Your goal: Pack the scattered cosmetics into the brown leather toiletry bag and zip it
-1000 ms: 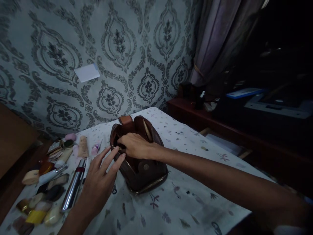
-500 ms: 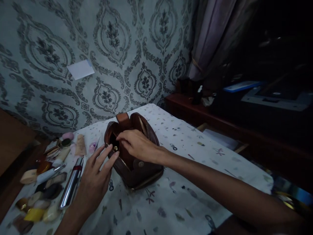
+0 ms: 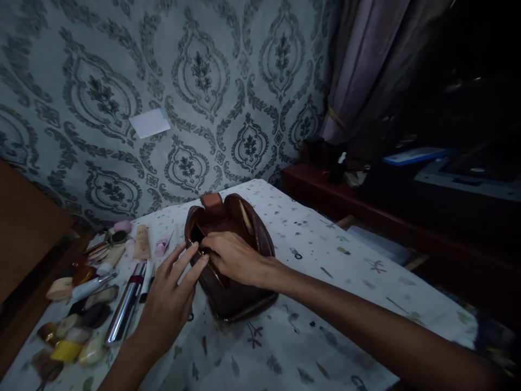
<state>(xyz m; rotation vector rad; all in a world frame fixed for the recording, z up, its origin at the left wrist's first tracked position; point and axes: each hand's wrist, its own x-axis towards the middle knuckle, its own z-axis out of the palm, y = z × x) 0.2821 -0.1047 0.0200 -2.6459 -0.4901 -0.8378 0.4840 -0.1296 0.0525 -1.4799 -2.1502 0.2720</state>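
Note:
A dark brown handbag (image 3: 248,305) stands unzipped on the table, its reddish-brown lining showing. My right hand (image 3: 238,258) reaches into it, fingers bent together at the left inner side. The fingertips are hidden there, so what they hold, if anything, does not show. A light, flat item (image 3: 246,217) sticks up inside the bag's right side. Against the left zipped rim rest the fingertips of my left hand (image 3: 171,298), its fingers stretched out and apart, with the thumb out of sight.
Left of the bag lie a silver cylinder (image 3: 125,307), a beige tube (image 3: 141,242), a small pink-and-white tube (image 3: 163,243) and several cosmetics, including a yellow item (image 3: 65,352). Patterned wall stands behind the table; an open drawer (image 3: 378,244) is at right.
My right hand has pushed a little deeper into the bag's left side, hiding the round gold-coloured spot seen there before. My left hand stays at the rim. The whole view has shifted slightly.

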